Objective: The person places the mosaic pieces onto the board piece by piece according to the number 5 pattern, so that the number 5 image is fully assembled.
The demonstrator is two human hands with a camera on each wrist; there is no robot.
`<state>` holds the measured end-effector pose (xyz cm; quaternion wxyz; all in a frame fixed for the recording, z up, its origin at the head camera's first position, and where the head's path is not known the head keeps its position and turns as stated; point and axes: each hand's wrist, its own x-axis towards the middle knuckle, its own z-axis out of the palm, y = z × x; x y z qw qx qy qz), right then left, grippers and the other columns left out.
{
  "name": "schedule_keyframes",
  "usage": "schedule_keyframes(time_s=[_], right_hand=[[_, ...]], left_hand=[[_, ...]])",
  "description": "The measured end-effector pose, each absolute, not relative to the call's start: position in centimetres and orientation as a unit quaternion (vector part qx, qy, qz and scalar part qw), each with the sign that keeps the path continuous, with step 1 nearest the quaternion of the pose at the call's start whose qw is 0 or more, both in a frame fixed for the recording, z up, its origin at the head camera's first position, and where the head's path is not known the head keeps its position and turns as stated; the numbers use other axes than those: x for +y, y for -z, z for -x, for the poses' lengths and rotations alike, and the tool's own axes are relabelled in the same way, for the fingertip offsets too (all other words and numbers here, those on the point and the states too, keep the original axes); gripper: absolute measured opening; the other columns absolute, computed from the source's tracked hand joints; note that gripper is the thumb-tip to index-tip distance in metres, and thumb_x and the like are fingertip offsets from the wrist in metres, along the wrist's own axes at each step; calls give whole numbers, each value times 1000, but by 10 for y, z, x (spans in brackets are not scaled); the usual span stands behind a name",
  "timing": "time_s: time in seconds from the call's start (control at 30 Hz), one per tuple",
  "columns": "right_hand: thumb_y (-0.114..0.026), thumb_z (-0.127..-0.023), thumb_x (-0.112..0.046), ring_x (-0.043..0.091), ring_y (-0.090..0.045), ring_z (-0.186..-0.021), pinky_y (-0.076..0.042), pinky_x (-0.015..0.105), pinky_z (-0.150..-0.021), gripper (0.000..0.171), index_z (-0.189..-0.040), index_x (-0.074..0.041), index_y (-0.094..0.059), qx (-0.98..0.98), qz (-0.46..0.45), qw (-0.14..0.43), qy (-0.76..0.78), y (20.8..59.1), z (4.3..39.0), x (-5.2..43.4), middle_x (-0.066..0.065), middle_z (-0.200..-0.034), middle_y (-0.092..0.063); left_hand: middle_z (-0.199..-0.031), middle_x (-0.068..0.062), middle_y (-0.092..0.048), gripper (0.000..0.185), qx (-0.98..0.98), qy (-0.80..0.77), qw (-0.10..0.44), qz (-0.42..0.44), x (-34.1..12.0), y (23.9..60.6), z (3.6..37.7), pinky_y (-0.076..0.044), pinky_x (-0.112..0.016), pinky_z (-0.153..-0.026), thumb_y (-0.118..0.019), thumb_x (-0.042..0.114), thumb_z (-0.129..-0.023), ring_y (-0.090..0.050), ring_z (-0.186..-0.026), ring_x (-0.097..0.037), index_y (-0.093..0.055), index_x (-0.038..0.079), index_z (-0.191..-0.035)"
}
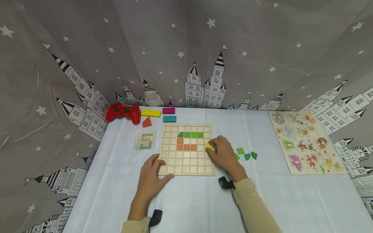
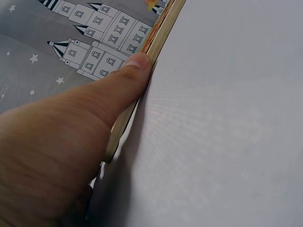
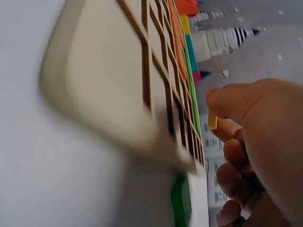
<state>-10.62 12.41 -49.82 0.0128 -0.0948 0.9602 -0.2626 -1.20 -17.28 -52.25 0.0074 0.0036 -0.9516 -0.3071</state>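
A light wooden grid board (image 1: 186, 161) lies on the white table, with green, orange and white pieces set in its upper cells. My left hand (image 1: 151, 174) rests at the board's lower left corner. The left thumb (image 2: 135, 64) lies straight against the board's edge in the left wrist view; the other left fingers are largely hidden there. My right hand (image 1: 224, 155) pinches a small yellow tile (image 3: 212, 121) between thumb and index finger, over the board's right edge. Beside that hand lie several loose green pieces (image 1: 240, 150), partly covered by it.
A pattern card (image 1: 144, 139) is left of the board. Behind are a red game controller (image 1: 123, 112), a yellow block (image 1: 150, 113), a magenta block (image 1: 168, 110), a teal block (image 1: 169, 119) and an orange wedge (image 1: 147, 122). An animal puzzle board (image 1: 306, 142) lies far right.
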Motion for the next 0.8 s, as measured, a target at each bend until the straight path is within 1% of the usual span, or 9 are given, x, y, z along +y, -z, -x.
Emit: schedule_keyframes(time_s=[0.17, 0.33, 0.53, 0.8], right_hand=[[-72, -94, -31, 20, -50, -91, -46, 38, -82, 30, -116, -10, -72, 963, 120, 19, 240, 501, 107, 100, 4, -103, -60], [-72, -94, -31, 22, -52, -93, -48, 42, -85, 28, -114, -11, -72, 967, 138, 21, 213, 500, 107, 92, 6, -107, -62], [-72, -94, -30, 22, -53, -92, -47, 42, -83, 27, -112, -10, -73, 969, 138, 8, 205, 497, 107, 89, 6, -105, -63], [-72, -94, -28, 20, -52, -88, -46, 40, -80, 25, -111, -10, -75, 968, 133, 4, 214, 497, 107, 87, 3, -98, -63]], left_hand=[[-156, -14, -41, 56, -951, 310, 5, -7, -172, 523, 12, -25, -61, -121, -91, 40, -74, -33, -148, -38, -62, 13, -113], [-157, -14, -41, 55, -951, 308, 6, -6, -172, 523, 12, -26, -62, -120, -91, 40, -73, -33, -149, -37, -63, 14, -112], [-156, -14, -42, 56, -951, 309, 11, -6, -172, 523, 13, -26, -61, -120, -91, 41, -73, -34, -148, -37, -63, 14, -112], [-157, -13, -41, 55, -950, 312, -1, -9, -173, 521, 12, -24, -61, -121, -90, 40, -74, -32, -149, -36, -63, 13, -113]])
